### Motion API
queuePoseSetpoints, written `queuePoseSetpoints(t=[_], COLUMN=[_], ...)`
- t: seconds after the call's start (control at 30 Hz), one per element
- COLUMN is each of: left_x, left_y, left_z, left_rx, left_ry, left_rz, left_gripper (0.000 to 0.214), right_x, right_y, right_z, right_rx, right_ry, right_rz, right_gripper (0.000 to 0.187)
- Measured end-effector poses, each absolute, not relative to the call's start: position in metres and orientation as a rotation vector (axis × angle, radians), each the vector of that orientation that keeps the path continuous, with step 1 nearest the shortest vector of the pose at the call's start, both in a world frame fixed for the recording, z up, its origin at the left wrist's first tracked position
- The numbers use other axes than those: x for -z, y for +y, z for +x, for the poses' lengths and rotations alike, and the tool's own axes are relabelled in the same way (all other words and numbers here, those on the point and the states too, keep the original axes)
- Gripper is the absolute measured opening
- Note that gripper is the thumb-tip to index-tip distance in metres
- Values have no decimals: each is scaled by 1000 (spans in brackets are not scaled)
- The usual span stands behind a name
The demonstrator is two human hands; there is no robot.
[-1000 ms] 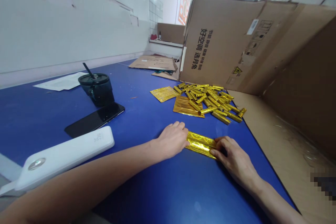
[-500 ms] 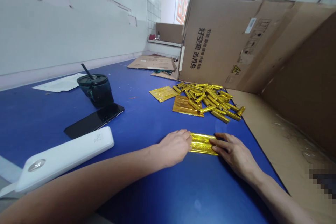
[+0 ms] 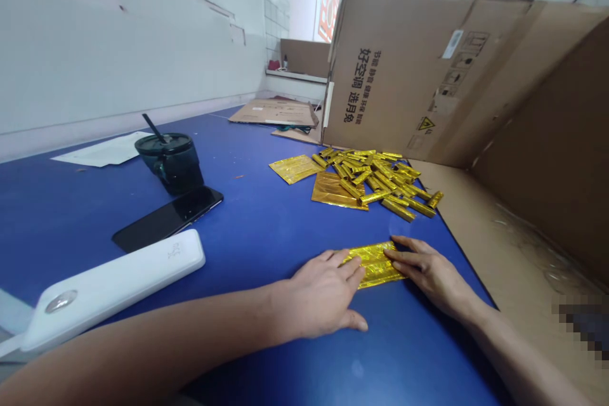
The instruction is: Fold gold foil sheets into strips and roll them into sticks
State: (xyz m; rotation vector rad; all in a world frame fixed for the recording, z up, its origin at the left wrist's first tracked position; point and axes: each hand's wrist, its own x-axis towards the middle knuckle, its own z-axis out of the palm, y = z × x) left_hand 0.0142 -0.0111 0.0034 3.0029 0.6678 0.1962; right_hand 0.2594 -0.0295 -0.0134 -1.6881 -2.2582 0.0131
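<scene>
Near edge of the blue counter (image 3: 257, 235): gold foil strip (image 3: 373, 264) between two open hands

Your left hand (image 3: 318, 298) lies open and flat, fingertips (image 3: 351, 266) on the strip's left end. Your right hand (image 3: 428, 273) is open too, fingers (image 3: 396, 254) on the strip's right end. Neither hand grips. Strip lies flat on the counter, a little askew. Farther off: heap of gold foil sticks (image 3: 375, 177), two flat foil sheets (image 3: 295, 169) left of it, cardboard box (image 3: 394, 70) behind. Off left: black phone (image 3: 166, 219), white oblong case (image 3: 109, 285), dark cup with straw (image 3: 171, 165).
</scene>
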Motion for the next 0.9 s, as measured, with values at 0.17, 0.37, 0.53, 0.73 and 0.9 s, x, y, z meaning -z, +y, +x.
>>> queuePoseSetpoints(t=[0.17,0.37,0.53,0.73,0.9], left_x=[-2,0,-1,-2,1], left_y=[-11,-12,-13,-14,-13], left_z=[14,14,15,15,16], left_rx=[-150,-149,-126,-127,-145], left_ry=[652,666,700,714,713], left_rz=[2930,2919,2916,2893,2927], left_gripper=[69,71,73,76,73], right_x=[15,14,12,11,10], right_y=[-28,-28,-28,-28,-29], right_z=[263,264,263,263,261], right_rx=[-86,-160,-164,-173,-173], right_ry=[-2239,-2233,-2223,-2240,-2242], right_rz=[-1677,-1682,-1663,-1684,-1676], right_gripper=[29,30,28,30,30])
